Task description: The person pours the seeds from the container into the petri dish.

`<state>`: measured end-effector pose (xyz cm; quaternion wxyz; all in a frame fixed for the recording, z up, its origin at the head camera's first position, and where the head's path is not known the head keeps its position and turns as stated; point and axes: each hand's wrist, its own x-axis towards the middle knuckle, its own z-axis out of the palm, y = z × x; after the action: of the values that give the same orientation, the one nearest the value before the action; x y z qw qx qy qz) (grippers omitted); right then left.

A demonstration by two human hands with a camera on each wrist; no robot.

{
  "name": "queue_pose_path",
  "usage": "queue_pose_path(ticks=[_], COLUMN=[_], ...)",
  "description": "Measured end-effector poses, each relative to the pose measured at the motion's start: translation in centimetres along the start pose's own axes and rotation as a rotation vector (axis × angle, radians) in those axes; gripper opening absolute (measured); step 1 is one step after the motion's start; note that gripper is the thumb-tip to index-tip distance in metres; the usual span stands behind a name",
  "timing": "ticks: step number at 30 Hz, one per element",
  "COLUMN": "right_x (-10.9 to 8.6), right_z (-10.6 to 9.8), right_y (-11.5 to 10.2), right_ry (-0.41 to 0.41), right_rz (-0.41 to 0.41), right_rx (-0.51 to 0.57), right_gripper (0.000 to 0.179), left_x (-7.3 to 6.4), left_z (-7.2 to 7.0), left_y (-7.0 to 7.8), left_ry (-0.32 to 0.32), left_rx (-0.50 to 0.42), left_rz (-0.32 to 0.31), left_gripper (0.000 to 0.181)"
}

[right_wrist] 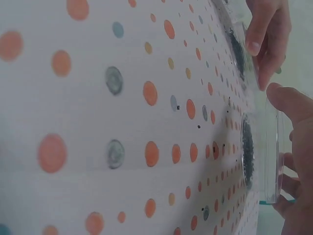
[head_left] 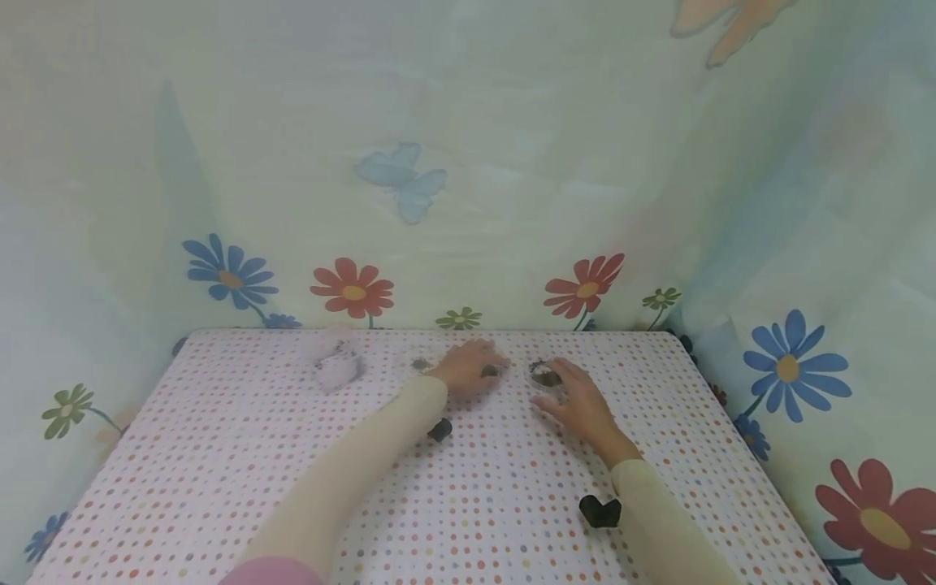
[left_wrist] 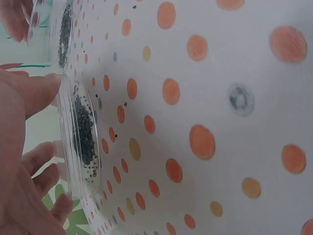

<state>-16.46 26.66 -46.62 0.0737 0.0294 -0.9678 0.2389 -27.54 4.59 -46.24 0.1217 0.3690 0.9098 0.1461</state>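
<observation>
My left hand (head_left: 468, 370) grips a clear petri dish (left_wrist: 84, 132) by its rim, thumb on one side and fingers on the other. Dark grains lie spread inside it. In the right wrist view, my right hand (right_wrist: 303, 147) holds a clear round lid (right_wrist: 272, 161) by its edges. That lid is a little apart from a second petri dish (right_wrist: 248, 152), which also contains dark grains and stands on the table. The head view shows this right hand (head_left: 581, 406) beside that dish, its palm side hidden.
Left of my left hand stands another clear dish (head_left: 420, 363) with something dark in it. Farther left lies a white, fluffy bundle (head_left: 338, 367), perhaps in clear plastic. Loose dark grains are scattered on the dotted table (head_left: 468, 504). A flowered sheet (head_left: 497, 244) hangs behind.
</observation>
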Motion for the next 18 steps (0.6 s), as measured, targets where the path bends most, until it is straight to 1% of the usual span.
queue_pose_path(ticks=[6,12,18], right_x=[0.9,1.6,2.2], right_z=[0.2,0.5,1.0], right_y=[0.3,0.7,0.9], right_ry=[-0.015,-0.005,-0.016], right_rz=[-0.002,-0.022,-0.021], right_rx=[-0.034,-0.027,-0.024], right_gripper=[0.067,0.066,0.068], left_x=[0.2,0.3,0.2], left_z=[0.1,0.2,0.3], left_y=[-0.1,0.0,-0.2], left_ry=[-0.006,-0.004,-0.003], left_rx=[0.013,0.001,0.003], left_rz=[0.003,0.013,-0.007], left_gripper=[0.043,0.042,0.043])
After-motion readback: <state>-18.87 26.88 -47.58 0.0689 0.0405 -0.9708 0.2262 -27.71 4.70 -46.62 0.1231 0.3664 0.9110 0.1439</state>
